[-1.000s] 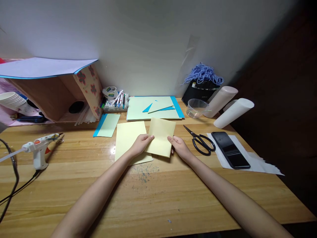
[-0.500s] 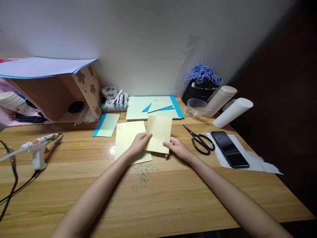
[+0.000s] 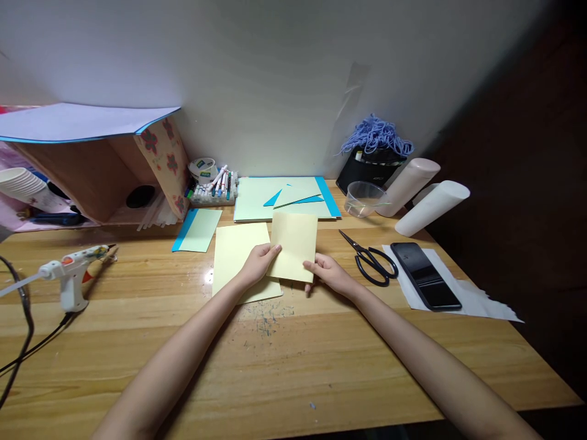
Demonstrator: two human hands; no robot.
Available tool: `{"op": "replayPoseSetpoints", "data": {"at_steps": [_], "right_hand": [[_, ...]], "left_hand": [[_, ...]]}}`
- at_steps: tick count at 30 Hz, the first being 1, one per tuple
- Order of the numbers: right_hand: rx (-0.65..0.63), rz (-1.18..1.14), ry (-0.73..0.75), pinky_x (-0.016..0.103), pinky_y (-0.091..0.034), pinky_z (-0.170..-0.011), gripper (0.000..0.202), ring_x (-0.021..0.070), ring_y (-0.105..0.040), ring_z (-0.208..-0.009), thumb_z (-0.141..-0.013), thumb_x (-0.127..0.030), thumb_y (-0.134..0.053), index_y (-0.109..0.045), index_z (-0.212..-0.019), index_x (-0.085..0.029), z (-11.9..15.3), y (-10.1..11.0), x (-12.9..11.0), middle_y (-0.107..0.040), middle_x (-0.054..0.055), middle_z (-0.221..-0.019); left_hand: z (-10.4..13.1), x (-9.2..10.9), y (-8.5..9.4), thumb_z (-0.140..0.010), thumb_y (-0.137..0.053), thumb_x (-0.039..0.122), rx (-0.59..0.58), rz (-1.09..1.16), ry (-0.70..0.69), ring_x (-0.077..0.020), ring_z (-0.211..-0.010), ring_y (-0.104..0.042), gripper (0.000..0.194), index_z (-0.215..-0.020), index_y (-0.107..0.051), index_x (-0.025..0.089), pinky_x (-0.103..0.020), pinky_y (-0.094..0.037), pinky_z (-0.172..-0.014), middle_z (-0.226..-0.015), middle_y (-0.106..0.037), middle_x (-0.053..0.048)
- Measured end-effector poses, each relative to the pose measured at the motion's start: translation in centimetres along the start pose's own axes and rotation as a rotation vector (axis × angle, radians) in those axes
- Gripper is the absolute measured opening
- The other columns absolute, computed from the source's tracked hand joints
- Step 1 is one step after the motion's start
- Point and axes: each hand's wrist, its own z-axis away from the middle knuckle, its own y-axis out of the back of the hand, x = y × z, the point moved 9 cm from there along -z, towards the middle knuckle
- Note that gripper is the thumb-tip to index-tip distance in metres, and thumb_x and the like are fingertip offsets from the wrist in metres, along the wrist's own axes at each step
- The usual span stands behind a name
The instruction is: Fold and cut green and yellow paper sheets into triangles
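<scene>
Between my two hands a small pale yellow sheet of paper [image 3: 295,241] is held up, tilted above the table. My left hand [image 3: 257,264] pinches its left edge, thumb on the front. My right hand [image 3: 328,273] grips the lower right edge, with the thumb in front and the other fingers partly hidden behind. Under my left hand lies a larger pale yellow sheet [image 3: 236,250], overlapped by the held piece. Black-handled scissors [image 3: 371,260] rest to the right of my right hand, blades pointing away from me.
A glue gun [image 3: 73,275] stands at left, near a cardboard box [image 3: 160,165]. Markers [image 3: 220,186], green-and-blue sheets [image 3: 250,205] and a clear plastic cup [image 3: 364,198] line the back. At right are a phone [image 3: 425,276] on white paper [image 3: 486,304] and two white rolls [image 3: 431,208].
Almost nothing differs. The held sheet and my right thumb have shifted very slightly; both hands keep their grip.
</scene>
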Motion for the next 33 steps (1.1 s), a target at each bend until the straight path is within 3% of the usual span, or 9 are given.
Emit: {"op": "replayPoseSetpoints", "data": {"at_steps": [2,6,11,15,21,26,31,33], "right_hand": [[-0.064,0.009,-0.017,0.021,-0.043,-0.044,0.031,0.0137,-0.061,-0.047,-0.076,-0.044,-0.058,-0.047,-0.086,-0.016,-0.1,-0.3,0.3,-0.066,0.0,-0.061],[-0.048,0.099,-0.011,0.018,-0.036,-0.04,0.031,0.0106,-0.054,-0.036,-0.082,-0.046,-0.05,-0.047,-0.078,-0.015,-0.2,0.2,0.5,-0.055,-0.004,-0.04],[-0.14,0.064,-0.054,0.019,-0.039,-0.043,0.034,0.0122,-0.059,-0.044,-0.077,-0.044,-0.057,-0.046,-0.093,-0.015,0.0,-0.6,0.5,-0.062,-0.002,-0.052],[-0.091,0.124,-0.044,0.018,-0.037,-0.042,0.032,0.0109,-0.055,-0.038,-0.082,-0.046,-0.049,-0.047,-0.08,-0.015,0.1,-0.2,0.2,-0.058,-0.002,-0.041],[-0.175,0.02,-0.094,0.024,-0.047,-0.053,0.037,0.0165,-0.065,-0.055,-0.073,-0.038,-0.064,-0.048,-0.095,-0.013,0.3,-1.0,0.6,-0.068,0.004,-0.061],[-0.12,0.04,-0.109,0.024,-0.046,-0.052,0.034,0.0174,-0.066,-0.054,-0.081,-0.047,-0.049,-0.049,-0.086,-0.013,0.3,-0.4,0.7,-0.068,0.007,-0.058],[-0.207,0.086,-0.079,0.026,-0.046,-0.057,0.036,0.0192,-0.066,-0.057,-0.072,-0.04,-0.064,-0.052,-0.091,-0.012,0.5,-1.2,0.1,-0.069,0.006,-0.061],[-0.198,0.1,-0.088,0.026,-0.045,-0.057,0.035,0.0188,-0.066,-0.056,-0.075,-0.042,-0.06,-0.052,-0.091,-0.012,0.6,-1.1,0.1,-0.068,0.005,-0.059]], "left_hand": [[0.0,0.1,0.0,-0.077,-0.051,0.052,0.003,0.004,-0.005,-0.0133,-0.058,-0.049,0.042,-0.068,-0.055,0.012,-0.023,-0.037,-0.054,-0.064,-0.056,-0.001],[0.1,0.3,0.1,-0.077,-0.051,0.052,0.003,0.0,-0.013,-0.0136,-0.061,-0.05,0.041,-0.069,-0.056,0.012,-0.023,-0.037,-0.056,-0.066,-0.057,-0.001],[0.1,0.3,0.2,-0.077,-0.051,0.053,0.011,0.012,-0.014,-0.0137,-0.06,-0.05,0.042,-0.069,-0.055,0.012,-0.023,-0.037,-0.055,-0.065,-0.057,-0.001],[0.0,0.2,0.1,-0.077,-0.051,0.052,-0.003,0.013,-0.029,-0.0148,-0.064,-0.052,0.041,-0.071,-0.056,0.012,-0.024,-0.039,-0.059,-0.07,-0.059,-0.002],[-0.2,-0.2,0.5,-0.075,-0.05,0.056,0.026,-0.006,-0.019,-0.015,-0.061,-0.05,0.044,-0.07,-0.056,0.012,-0.024,-0.037,-0.055,-0.067,-0.057,-0.002],[-0.2,-0.1,0.3,-0.077,-0.048,0.055,0.012,-0.034,-0.039,-0.0152,-0.063,-0.051,0.044,-0.072,-0.057,0.012,-0.024,-0.038,-0.057,-0.068,-0.058,-0.002],[-0.2,0.0,0.4,-0.077,-0.047,0.055,0.036,-0.076,-0.032,-0.0146,-0.061,-0.049,0.043,-0.069,-0.053,0.013,-0.023,-0.037,-0.054,-0.066,-0.056,-0.001],[-0.2,0.0,0.4,-0.078,-0.047,0.055,0.033,-0.093,-0.034,-0.015,-0.062,-0.05,0.044,-0.07,-0.054,0.013,-0.024,-0.038,-0.055,-0.067,-0.056,-0.001]]}}
